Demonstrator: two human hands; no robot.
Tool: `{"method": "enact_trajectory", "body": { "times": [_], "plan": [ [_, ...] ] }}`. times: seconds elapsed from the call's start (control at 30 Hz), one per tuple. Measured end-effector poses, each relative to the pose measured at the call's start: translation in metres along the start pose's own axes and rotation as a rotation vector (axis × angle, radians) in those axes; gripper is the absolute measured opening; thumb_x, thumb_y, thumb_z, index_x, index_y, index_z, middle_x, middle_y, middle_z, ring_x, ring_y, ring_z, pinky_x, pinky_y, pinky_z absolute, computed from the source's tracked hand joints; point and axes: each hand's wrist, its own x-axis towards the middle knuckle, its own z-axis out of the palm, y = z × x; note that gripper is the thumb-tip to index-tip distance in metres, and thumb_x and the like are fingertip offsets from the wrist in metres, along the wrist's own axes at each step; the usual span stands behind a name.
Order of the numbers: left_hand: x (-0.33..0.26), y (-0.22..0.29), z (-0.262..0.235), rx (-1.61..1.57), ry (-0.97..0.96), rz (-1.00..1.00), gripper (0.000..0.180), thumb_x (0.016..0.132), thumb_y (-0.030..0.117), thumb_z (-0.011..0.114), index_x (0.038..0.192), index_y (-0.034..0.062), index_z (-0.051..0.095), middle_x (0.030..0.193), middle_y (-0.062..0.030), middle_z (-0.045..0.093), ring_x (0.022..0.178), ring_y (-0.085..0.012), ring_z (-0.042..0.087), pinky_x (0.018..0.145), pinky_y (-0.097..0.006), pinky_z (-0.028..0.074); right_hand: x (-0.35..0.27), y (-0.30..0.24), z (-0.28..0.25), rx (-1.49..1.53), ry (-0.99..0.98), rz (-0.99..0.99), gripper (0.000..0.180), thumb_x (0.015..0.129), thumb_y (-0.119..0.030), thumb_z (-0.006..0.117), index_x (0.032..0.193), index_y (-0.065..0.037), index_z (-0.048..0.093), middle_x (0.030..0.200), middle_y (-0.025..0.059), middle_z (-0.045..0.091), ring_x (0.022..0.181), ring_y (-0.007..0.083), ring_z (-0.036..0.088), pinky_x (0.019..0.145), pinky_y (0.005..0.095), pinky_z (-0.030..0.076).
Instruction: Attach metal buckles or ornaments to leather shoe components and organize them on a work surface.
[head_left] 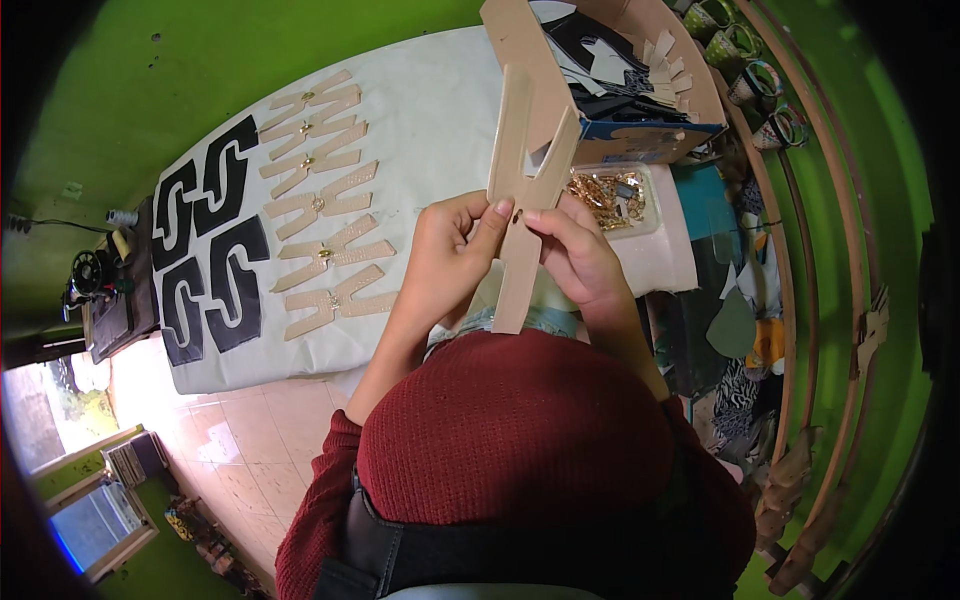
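Observation:
Both my hands hold up a tan Y-shaped strap piece (525, 190) in front of me. My left hand (450, 255) pinches it at the junction from the left, thumb near a small dark hole. My right hand (580, 250) grips the same spot from the right. Just behind the strap, a white tray of small gold metal fittings (608, 197) rests on the white table (420, 110). Several finished tan strap pieces with gold ornaments (320, 200) lie in a column on the table to my left.
Black S-shaped cutouts (205, 250) lie at the table's left end. A cardboard box (610, 60) holds black and tan cut pieces. A sewing machine (95, 280) stands at the far left. Curved wooden shelves (800, 250) with cups and scraps run along the right by a green wall.

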Motion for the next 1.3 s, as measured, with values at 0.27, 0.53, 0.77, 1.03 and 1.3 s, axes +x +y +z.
{"method": "enact_trajectory", "body": {
  "times": [0.27, 0.53, 0.77, 1.03, 1.3],
  "plan": [
    [0.0, 0.002, -0.014, -0.027, -0.148, -0.117, 0.036, 0.096, 0.025, 0.05, 0.068, 0.0035, 0.05, 0.054, 0.0069, 0.042, 0.048, -0.0009, 0.034, 0.043, -0.021, 0.028, 0.005, 0.003, -0.011, -0.216, -0.058, -0.146, 0.024, 0.079, 0.003, 0.065, 0.102, 0.004, 0.061, 0.099, 0.009, 0.065, 0.089, 0.0116, 0.062, 0.079, 0.0255, 0.05],
    [0.0, -0.004, 0.0, -0.21, -0.006, -0.035, 0.033, 0.098, 0.023, 0.047, 0.08, -0.0017, 0.059, 0.063, 0.0028, 0.053, 0.056, -0.0019, 0.043, 0.049, -0.02, 0.036, 0.007, 0.016, 0.006, -0.731, 0.391, -0.81, 0.054, 0.071, 0.002, 0.074, 0.117, 0.001, 0.045, 0.099, 0.0094, 0.059, 0.09, 0.0151, 0.058, 0.08, 0.029, 0.047],
    [-0.004, -0.005, 0.013, -0.312, 0.136, 0.044, 0.032, 0.097, 0.023, 0.048, 0.09, -0.0044, 0.062, 0.069, 0.0026, 0.057, 0.06, -0.0002, 0.045, 0.05, -0.018, 0.036, 0.006, 0.023, 0.015, -0.742, 0.32, -0.958, 0.051, 0.071, 0.004, 0.072, 0.116, 0.0, 0.048, 0.088, 0.008, 0.064, 0.088, 0.0155, 0.058, 0.084, 0.0297, 0.044],
    [-0.001, -0.006, -0.004, -0.082, 0.006, -0.112, 0.031, 0.096, 0.021, 0.05, 0.091, -0.0051, 0.065, 0.067, 0.0016, 0.059, 0.059, -0.0004, 0.045, 0.05, -0.018, 0.035, 0.003, 0.008, 0.011, -0.985, 0.245, -0.954, 0.041, 0.069, -0.003, 0.075, 0.107, -0.005, 0.06, 0.088, 0.0031, 0.068, 0.086, 0.0189, 0.053, 0.08, 0.0313, 0.043],
    [-0.002, -0.009, 0.006, -0.11, 0.112, 0.0, 0.028, 0.094, 0.017, 0.052, 0.086, -0.0062, 0.066, 0.071, -0.0015, 0.063, 0.064, -0.0022, 0.048, 0.054, -0.02, 0.04, 0.003, 0.021, 0.009, -0.888, 0.239, -0.874, 0.038, 0.068, -0.003, 0.076, 0.103, -0.005, 0.062, 0.086, 0.0027, 0.067, 0.081, 0.0175, 0.053, 0.076, 0.0297, 0.043]
  ]
}}
